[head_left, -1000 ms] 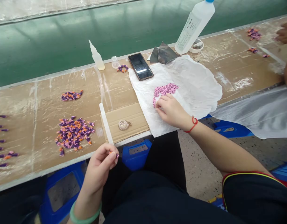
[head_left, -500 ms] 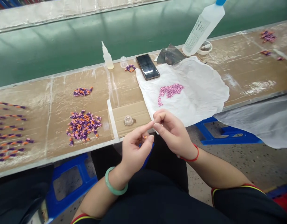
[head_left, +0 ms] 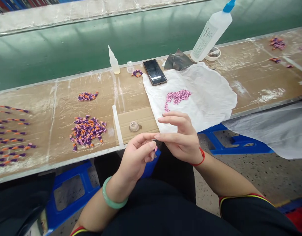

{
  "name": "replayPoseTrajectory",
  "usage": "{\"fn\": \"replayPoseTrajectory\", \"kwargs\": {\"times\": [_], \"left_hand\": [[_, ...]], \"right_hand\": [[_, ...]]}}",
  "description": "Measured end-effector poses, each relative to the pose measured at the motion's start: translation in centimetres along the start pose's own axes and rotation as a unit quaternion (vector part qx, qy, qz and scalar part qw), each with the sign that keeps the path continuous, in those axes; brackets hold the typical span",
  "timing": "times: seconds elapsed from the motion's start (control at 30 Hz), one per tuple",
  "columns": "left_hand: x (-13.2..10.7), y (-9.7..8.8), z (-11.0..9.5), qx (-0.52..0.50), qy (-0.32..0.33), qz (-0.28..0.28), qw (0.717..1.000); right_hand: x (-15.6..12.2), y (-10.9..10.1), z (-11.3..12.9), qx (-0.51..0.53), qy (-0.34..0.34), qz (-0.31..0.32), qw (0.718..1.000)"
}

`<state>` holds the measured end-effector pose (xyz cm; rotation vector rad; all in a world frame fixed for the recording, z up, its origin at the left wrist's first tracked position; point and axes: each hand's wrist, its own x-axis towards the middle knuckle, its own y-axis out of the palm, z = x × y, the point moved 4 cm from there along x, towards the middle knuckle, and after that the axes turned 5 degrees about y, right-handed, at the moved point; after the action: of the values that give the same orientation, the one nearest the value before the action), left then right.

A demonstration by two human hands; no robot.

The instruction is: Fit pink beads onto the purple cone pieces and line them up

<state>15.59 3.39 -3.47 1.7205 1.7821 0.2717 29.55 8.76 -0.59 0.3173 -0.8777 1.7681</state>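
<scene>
My left hand [head_left: 136,157], with a green bangle at its wrist, is closed in a pinch in front of the table edge. Between its thumb and fingers shows the tip of a small pink piece [head_left: 156,148]; the rest of it is hidden. My right hand [head_left: 182,137] has its fingers stretched and apart, and its thumb tip meets the left index fingertip. Just beyond the hands, tiny pink pieces [head_left: 177,96] lie heaped on a white cloth [head_left: 210,98]. A small round clear cup [head_left: 134,126] stands on a cardboard piece [head_left: 147,118].
Purple-and-orange pieces form a large pile [head_left: 88,131] and a smaller one [head_left: 88,96]; rows of them lie far left. Along the back are a small dropper bottle [head_left: 113,62], a phone [head_left: 155,72], a large tilted bottle [head_left: 211,36] and a tape roll [head_left: 216,54].
My right hand has gone from a pinch to spread fingers. The left hand has shifted slightly left and down, and a pink bit now shows in its grip.
</scene>
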Motion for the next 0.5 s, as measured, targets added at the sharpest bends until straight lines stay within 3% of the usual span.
{"fn": "replayPoseTrajectory", "kwargs": {"times": [0.07,0.13,0.27,0.33,0.5], "left_hand": [[0.2,0.3,-0.1,-0.016,-0.019,0.004,1.000],[0.4,0.4,-0.2,-0.016,-0.014,0.002,1.000],[0.6,0.3,-0.3,0.032,0.052,-0.023,0.998],[0.6,0.3,-0.4,0.069,0.084,-0.034,0.994],[0.1,0.5,-1.0,0.142,0.142,-0.043,0.979]], "right_hand": [[-0.3,0.3,-0.3,0.036,0.058,-0.010,0.998],[-0.9,1.0,-0.7,0.145,0.170,-0.008,0.975],[-2.1,3.1,-1.0,0.403,0.368,-0.007,0.838],[-2.4,3.6,-0.8,0.446,0.407,-0.024,0.797],[-2.9,4.2,-0.4,0.472,0.434,-0.023,0.767]]}}
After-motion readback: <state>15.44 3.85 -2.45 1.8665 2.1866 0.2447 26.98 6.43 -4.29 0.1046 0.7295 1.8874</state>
